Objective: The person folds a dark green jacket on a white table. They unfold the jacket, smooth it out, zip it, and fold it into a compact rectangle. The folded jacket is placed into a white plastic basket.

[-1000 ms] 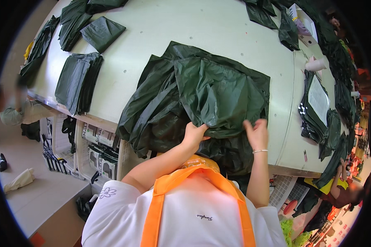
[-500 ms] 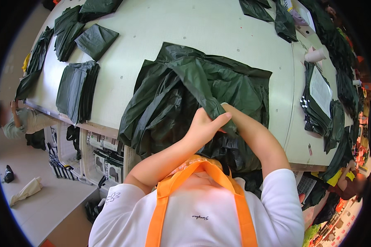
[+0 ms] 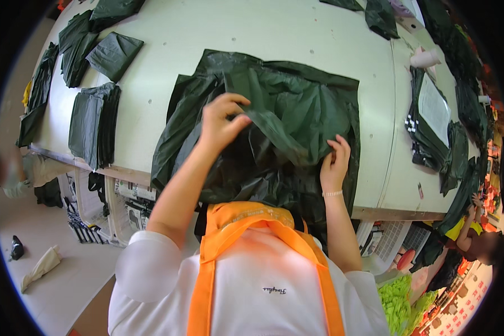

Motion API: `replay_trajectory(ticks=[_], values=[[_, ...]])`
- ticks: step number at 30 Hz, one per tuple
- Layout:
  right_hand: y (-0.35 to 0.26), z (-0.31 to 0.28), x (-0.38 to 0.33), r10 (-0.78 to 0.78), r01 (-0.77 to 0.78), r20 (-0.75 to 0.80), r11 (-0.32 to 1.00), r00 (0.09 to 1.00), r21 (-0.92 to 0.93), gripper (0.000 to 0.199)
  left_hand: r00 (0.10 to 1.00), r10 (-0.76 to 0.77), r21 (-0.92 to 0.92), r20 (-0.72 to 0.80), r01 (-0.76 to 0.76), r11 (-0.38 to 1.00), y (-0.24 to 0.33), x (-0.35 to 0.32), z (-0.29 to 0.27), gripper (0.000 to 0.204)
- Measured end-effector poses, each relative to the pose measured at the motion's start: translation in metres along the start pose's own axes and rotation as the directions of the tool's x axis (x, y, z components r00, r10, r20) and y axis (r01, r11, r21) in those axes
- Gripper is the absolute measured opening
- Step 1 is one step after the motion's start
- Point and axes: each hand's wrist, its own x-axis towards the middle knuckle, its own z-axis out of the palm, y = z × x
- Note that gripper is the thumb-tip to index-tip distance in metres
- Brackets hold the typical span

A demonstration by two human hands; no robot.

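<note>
A large piece of dark green, glossy thin fabric lies bunched and partly folded over the table's front edge, its near part hanging against my apron. My left hand is over its left side, thumb and forefinger apart at the end of a loose folded strip; the fingers are slightly blurred. At the right, my right hand has its fingers bent around the fabric's inner edge. Between the two hands the strip sags in a curve, and darker crumpled layers show beneath it. Part of the right fingertips' grip is hidden by the cloth.
The pale table carries a neat stack of folded dark green pieces and more bundles at the far left. Right of me are a dark stack with a paper sheet, and a white thread cone. White baskets stand below the table.
My hands were together at the middle of the fabric and have moved apart, left hand up and left, right hand to the right. The gathered strip has spread out between them.
</note>
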Motion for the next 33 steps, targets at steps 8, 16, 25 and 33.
replay_trajectory(ticks=[8,16,25,33], values=[[0.044,-0.031,0.070,0.303,-0.360,0.302,0.921,0.904,0.152,0.015,0.931,0.260,0.668,-0.256,-0.024,0.744,-0.013,0.013,-0.013,0.029],[0.051,-0.033,0.110,0.224,-0.203,0.302,0.974,0.927,-0.102,0.031,0.963,-0.117,0.338,0.242,0.029,0.941,0.001,-0.086,0.088,0.026],[0.051,-0.040,0.134,-0.047,0.069,0.178,0.990,0.983,-0.124,0.028,0.937,0.108,0.298,0.331,-0.212,0.931,-0.010,-0.097,0.078,0.022],[0.025,-0.025,0.108,-0.387,0.374,0.088,0.770,0.918,-0.517,0.023,0.976,0.206,0.315,0.076,-0.220,0.923,0.031,-0.048,0.030,0.028]])
